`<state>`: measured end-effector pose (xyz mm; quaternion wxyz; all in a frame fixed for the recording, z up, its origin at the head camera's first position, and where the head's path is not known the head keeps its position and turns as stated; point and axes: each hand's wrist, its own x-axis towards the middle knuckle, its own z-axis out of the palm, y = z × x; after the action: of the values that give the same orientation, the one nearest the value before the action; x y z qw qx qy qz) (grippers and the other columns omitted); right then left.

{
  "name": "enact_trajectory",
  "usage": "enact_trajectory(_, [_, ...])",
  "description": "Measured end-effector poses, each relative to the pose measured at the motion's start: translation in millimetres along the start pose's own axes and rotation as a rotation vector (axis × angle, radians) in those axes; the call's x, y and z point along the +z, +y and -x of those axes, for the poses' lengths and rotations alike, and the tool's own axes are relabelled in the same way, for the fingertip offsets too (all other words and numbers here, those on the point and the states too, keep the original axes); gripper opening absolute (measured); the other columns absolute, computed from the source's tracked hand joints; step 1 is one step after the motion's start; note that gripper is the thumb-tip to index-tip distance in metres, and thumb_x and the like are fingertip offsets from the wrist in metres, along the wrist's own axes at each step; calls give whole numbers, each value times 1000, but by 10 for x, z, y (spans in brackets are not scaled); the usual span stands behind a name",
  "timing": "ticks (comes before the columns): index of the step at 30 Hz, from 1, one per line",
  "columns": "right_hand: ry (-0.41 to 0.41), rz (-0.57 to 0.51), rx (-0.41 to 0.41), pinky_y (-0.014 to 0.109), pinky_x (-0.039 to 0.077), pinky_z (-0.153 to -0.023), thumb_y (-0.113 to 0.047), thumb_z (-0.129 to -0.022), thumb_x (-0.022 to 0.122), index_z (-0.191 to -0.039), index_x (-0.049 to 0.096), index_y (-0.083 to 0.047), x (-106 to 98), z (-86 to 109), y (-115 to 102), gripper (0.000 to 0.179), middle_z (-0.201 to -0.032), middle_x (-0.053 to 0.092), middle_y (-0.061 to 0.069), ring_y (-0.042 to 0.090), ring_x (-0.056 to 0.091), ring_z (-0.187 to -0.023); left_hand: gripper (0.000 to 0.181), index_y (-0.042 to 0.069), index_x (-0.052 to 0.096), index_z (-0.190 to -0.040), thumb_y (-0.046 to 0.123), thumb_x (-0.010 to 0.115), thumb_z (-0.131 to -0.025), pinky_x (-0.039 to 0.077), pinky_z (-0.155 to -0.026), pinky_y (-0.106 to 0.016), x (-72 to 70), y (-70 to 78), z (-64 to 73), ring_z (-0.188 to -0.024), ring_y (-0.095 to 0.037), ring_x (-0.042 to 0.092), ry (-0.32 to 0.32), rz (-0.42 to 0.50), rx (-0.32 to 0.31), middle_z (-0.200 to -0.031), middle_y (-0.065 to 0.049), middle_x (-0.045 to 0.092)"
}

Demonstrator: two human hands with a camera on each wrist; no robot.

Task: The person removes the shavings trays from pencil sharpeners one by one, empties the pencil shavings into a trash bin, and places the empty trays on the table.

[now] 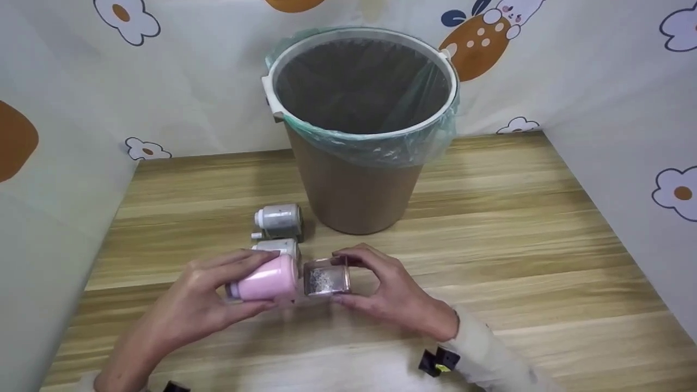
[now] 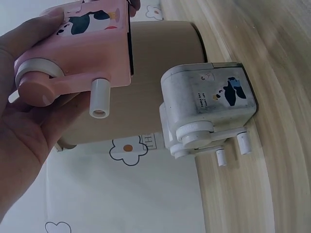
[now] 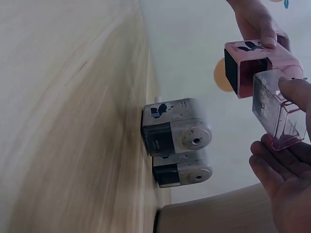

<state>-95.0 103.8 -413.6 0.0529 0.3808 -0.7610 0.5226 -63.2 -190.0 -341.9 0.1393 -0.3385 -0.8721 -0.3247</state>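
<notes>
My left hand (image 1: 201, 294) grips a pink crank pencil sharpener (image 1: 269, 280) above the table, fingers on one side and thumb on the other. In the left wrist view its pink crank ends in a white knob (image 2: 100, 99). Between thumb and fingers, my right hand (image 1: 395, 291) holds a clear shavings drawer (image 1: 326, 279), with grey specks showing in it. The drawer is out of the sharpener, close beside its open slot (image 3: 249, 75) in the right wrist view. Two whitish crank sharpeners stand beyond the pink one, the farther (image 1: 280, 219) and the nearer (image 1: 279, 247), partly hidden.
A brown trash bin (image 1: 362, 190) stands at the back of the wood-grain table (image 1: 517, 245), lined with a thin green bag (image 1: 375, 149). Patterned pale walls (image 1: 218, 98) border the table at the back and sides.
</notes>
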Motion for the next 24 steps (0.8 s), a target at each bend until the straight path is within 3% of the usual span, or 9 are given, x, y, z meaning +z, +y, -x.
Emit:
enact_trajectory(4, [4, 35, -5, 34, 56, -100, -8, -77, 85, -130, 56, -2, -56, -2, -12, 61, -123, 67, 12, 27, 67, -114, 63, 10, 72, -124, 14, 93, -64, 61, -77, -21, 24, -1, 16, -96, -29, 75, 6, 9, -6, -115, -12, 75])
enact_trajectory(10, [15, 46, 20, 35, 56, -102, -4, -75, 86, -130, 55, -2, -121, 0, -22, 63, -124, 66, 13, 27, 67, -114, 64, 9, 71, -123, 11, 93, -63, 58, -78, -13, 106, -62, 92, -93, -27, 75, 41, 60, 10, -113, -14, 76])
enact_trajectory(16, [28, 37, 21, 37, 56, -101, -2, -75, 85, -129, 55, -2, -176, -4, -17, 62, -124, 67, 14, 29, 68, -113, 65, 12, 72, -124, 9, 93, -62, 52, -88, -6, 201, -98, 225, -102, -18, 73, 60, 80, -40, -116, -9, 75])
enact_trajectory(20, [28, 53, 51, 36, 55, -102, -1, -74, 85, -129, 56, -2, -243, -6, -35, 63, -125, 67, 13, 28, 67, -114, 65, 13, 71, -124, 10, 93, -63, 48, -93, -5, 263, -115, 269, -105, -22, 73, 63, 69, -32, -117, -10, 75])
enact_trajectory(24, [36, 72, 89, 36, 55, -102, 0, -72, 86, -128, 57, -2, -302, -1, -71, 62, -125, 68, 12, 27, 68, -113, 66, 13, 70, -126, 12, 92, -64, 52, -91, -9, 302, -139, 306, -102, -26, 74, 57, 55, -23, -119, -11, 74])
